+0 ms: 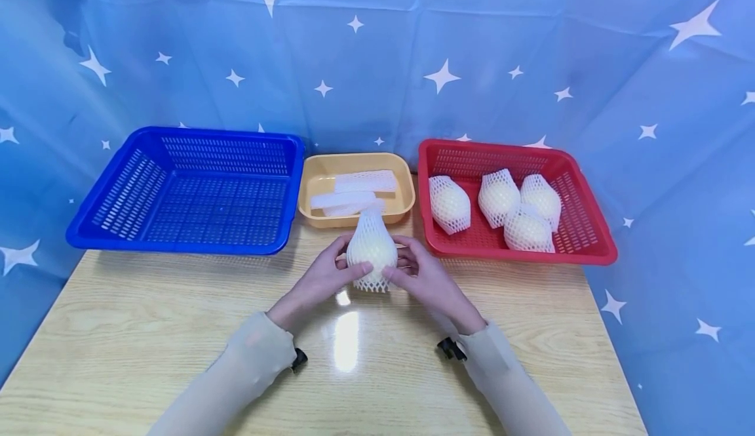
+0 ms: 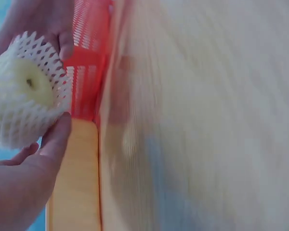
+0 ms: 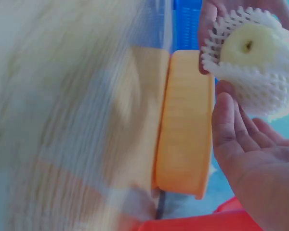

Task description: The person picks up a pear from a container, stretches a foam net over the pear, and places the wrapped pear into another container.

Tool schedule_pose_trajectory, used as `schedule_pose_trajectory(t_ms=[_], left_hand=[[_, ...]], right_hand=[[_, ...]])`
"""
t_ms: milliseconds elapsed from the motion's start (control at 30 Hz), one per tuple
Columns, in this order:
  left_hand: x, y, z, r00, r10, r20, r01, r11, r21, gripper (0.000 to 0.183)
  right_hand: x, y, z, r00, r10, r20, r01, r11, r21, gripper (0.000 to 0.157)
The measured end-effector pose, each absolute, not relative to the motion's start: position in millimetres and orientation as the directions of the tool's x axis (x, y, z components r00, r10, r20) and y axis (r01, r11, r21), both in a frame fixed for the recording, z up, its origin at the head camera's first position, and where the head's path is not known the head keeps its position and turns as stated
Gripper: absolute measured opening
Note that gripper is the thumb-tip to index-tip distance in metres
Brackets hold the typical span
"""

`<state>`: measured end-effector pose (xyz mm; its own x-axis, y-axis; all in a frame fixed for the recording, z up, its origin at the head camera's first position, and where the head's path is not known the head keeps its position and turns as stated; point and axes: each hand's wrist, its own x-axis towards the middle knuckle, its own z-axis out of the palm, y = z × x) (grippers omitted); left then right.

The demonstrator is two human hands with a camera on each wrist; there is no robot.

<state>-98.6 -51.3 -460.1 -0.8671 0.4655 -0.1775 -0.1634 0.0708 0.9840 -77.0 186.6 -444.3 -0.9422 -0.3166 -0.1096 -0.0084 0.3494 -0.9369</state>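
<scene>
A round, pale yellow fruit in a white foam net sleeve is held up between both hands over the table. The left hand grips it from the left, thumb on the near side. From the right, the right hand grips it the same way. The sleeve narrows above the fruit and flares at the lower end. In both wrist views that end gapes, showing the fruit's dark dimple. Behind it, a small yellow basket contains several flattened foam sleeves.
At the left back stands a blue plastic basket with nothing visible in it. A red basket at the right back contains several foam-sleeved fruits. A wooden table lies underneath, with a blue star-patterned curtain behind.
</scene>
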Motion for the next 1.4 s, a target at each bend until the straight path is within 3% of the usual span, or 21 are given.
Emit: schedule_pose_trajectory(t_ms=[233,367,533,633,767,1033,1300,1400], left_hand=[[-90.9,-45.7,-456.5,-0.867,0.441,-0.231,-0.308,-0.110,0.945,0.062],[-90.5,-43.5,-453.9,-0.846,0.457,-0.274,-0.407,-0.221,0.886,0.063],[-89.6,-40.6,-451.7,-0.843,0.461,-0.278,-0.438,-0.288,0.851,0.061],[-88.9,-38.4,-450.5,-0.843,0.458,-0.281,-0.445,-0.303,0.843,0.061],[-87.9,-35.7,-448.5,-0.835,0.466,-0.292,-0.474,-0.341,0.812,0.061],[-86.9,-31.6,-447.1,-0.834,0.489,-0.255,-0.470,-0.388,0.793,0.060],[-90.8,-30.3,-449.3,-0.880,0.382,-0.281,-0.437,-0.419,0.796,0.058],[-91.1,-29.5,-447.9,-0.886,0.376,-0.272,-0.414,-0.380,0.827,0.057]], right_hand=[[-68.0,189.4,-439.8,-0.956,-0.294,-0.009,-0.105,0.369,-0.923,0.057],[-63.7,190.4,-436.9,-0.952,-0.297,0.070,-0.193,0.410,-0.891,0.065],[-61.1,188.1,-437.8,-0.896,-0.356,0.265,-0.420,0.486,-0.767,0.078],[-60.0,186.0,-439.5,-0.849,-0.363,0.383,-0.526,0.528,-0.666,0.072],[-60.0,184.0,-440.5,-0.799,-0.344,0.493,-0.597,0.553,-0.581,0.052],[-62.0,180.6,-439.0,-0.755,-0.339,0.561,-0.642,0.554,-0.530,0.022],[-56.9,177.2,-440.6,-0.659,-0.428,0.619,-0.747,0.472,-0.468,0.031],[-55.3,176.5,-440.1,-0.658,-0.458,0.598,-0.750,0.460,-0.474,0.030]])
